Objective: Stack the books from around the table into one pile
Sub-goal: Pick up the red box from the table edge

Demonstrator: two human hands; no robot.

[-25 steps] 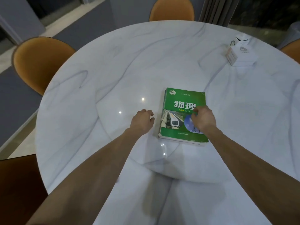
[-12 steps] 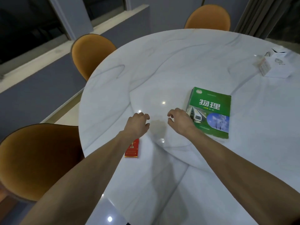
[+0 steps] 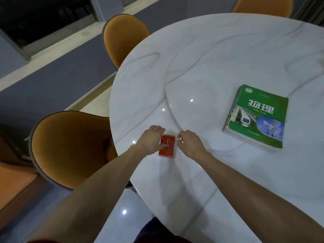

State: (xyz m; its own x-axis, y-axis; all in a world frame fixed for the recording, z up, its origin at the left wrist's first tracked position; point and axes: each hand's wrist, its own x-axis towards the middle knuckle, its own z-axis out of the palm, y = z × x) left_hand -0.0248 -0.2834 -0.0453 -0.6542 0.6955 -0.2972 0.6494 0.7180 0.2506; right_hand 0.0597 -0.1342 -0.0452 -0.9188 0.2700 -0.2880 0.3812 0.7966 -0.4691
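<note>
Now your left hand (image 3: 150,139) lies on the left edge of the small red book with gold lettering (image 3: 167,146), thumb across its near cover, while your right hand (image 3: 190,143) sits just beside its right edge with the fingers loosely curled. Neither hand has closed on it yet, so treat both as released; whether the right fingertips touch the book I cannot tell. The book lies flat on the white marbled round surface (image 3: 201,64), close to its near-left rim.

Since it is thin and lies flush, I would judge that a straight pinch will slip. Press lightly with the left thumb, slide the book a little toward the rim or tip up one long edge, then get the right fingers under it.

Beyond your right hand, well apart, waits the pile topped by the large green paperback textbook (image 3: 257,116). Carry the red book there level and set it square on top, centred, so the pile stays steady.
</note>
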